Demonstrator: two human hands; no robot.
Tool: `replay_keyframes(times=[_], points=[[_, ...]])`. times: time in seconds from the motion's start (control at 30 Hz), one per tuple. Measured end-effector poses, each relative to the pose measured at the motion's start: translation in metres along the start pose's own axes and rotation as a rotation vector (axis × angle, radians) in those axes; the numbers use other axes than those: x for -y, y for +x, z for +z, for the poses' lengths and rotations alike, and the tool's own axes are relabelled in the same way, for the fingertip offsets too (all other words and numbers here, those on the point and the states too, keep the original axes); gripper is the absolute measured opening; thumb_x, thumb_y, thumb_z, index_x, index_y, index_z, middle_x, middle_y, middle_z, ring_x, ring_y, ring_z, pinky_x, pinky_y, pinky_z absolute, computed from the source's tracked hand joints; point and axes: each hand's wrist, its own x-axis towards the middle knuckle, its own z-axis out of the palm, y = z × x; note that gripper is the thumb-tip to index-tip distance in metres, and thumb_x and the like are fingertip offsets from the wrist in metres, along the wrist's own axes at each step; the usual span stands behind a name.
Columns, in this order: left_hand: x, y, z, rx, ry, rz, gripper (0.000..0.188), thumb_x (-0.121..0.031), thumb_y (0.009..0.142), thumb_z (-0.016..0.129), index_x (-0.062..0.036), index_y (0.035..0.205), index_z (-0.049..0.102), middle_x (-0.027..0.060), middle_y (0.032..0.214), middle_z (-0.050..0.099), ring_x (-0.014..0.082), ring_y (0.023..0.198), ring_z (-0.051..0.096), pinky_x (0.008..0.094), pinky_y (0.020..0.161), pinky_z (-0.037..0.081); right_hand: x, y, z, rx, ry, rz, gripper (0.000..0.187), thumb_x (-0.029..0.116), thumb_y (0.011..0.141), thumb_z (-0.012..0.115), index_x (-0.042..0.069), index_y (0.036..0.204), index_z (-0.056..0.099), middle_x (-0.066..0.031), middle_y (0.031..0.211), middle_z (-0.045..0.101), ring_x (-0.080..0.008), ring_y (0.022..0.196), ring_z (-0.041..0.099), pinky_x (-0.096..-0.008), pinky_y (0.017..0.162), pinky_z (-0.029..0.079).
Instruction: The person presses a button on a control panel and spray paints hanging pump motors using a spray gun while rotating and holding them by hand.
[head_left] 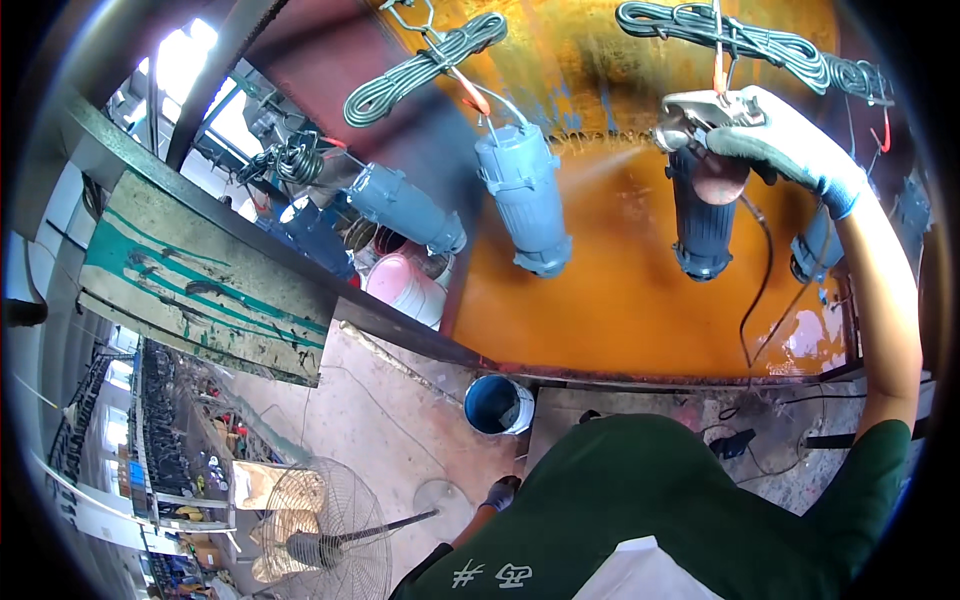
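In a pale glove with a blue cuff, my right hand (785, 140) is closed around a metal spray gun (690, 110), raised at the upper right. A whitish mist streams leftward from its nozzle toward a blue-grey finned cylindrical pump (525, 195), which hangs tilted from a hook. Behind and below the gun hangs a darker pump (703, 225), its top partly covered by the gun. A thin dark hose (770, 250) dangles beneath my hand. My left hand (500, 492), gloved, is low beside my body; its fingers are too small and shadowed to read.
An orange-stained booth basin (600, 330) spreads below the pumps. More pumps hang at left (400, 205) and right (815, 245), with coiled cables (425, 70) above. A paint bucket (498, 405) stands by the basin's front edge. At lower left are a floor fan (320, 530) and a green-streaked panel (200, 285).
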Motion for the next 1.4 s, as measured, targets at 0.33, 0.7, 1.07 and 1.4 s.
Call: replay_keyframes(times=[0.33, 0.7, 1.07, 1.4], points=[[0.012, -0.011, 0.001, -0.001, -0.143, -0.047, 0.035, -0.034, 0.108, 0.053, -0.0120, 0.112, 0.079, 0.0130, 0.108, 0.079, 0.0318, 0.100, 0.073, 0.0435, 0.090, 0.055, -0.007, -0.036, 0.034, 0.040, 0.220, 0.016, 0.048, 0.025, 0.097, 0.073, 0.008, 0.141, 0.068, -0.0011, 0.091, 0.071, -0.0063, 0.077, 0.058, -0.0249, 0.066, 0.049], [0.014, -0.002, -0.025, 0.113, -0.024, -0.043, 0.036, -0.036, 0.108, 0.054, -0.0128, 0.121, 0.078, 0.0136, 0.119, 0.078, 0.0322, 0.112, 0.072, 0.0429, 0.097, 0.054, -0.028, -0.111, 0.074, 0.299, 0.306, 0.211, 0.040, 0.023, 0.097, 0.073, 0.009, 0.135, 0.073, -0.0067, 0.084, 0.076, -0.0130, 0.070, 0.066, -0.0329, 0.069, 0.057], [-0.004, 0.000, -0.051, 0.188, -0.013, -0.047, 0.036, -0.035, 0.107, 0.056, -0.0104, 0.124, 0.076, 0.0134, 0.119, 0.078, 0.0280, 0.112, 0.072, 0.0406, 0.098, 0.054, -0.036, -0.116, 0.073, -0.064, 0.354, 0.059, 0.040, 0.035, 0.099, 0.076, 0.010, 0.130, 0.074, -0.0025, 0.082, 0.071, -0.0067, 0.067, 0.061, -0.0249, 0.060, 0.049], [-0.019, -0.008, -0.030, 0.048, -0.161, -0.014, 0.052, -0.035, 0.105, 0.066, -0.0046, 0.147, 0.061, 0.0170, 0.139, 0.070, 0.0283, 0.127, 0.066, 0.0393, 0.105, 0.052, -0.039, -0.149, 0.123, -0.132, 0.504, 0.013, 0.027, 0.023, 0.095, 0.078, 0.005, 0.113, 0.069, -0.0077, 0.085, 0.073, -0.0204, 0.073, 0.070, -0.0361, 0.069, 0.055]])
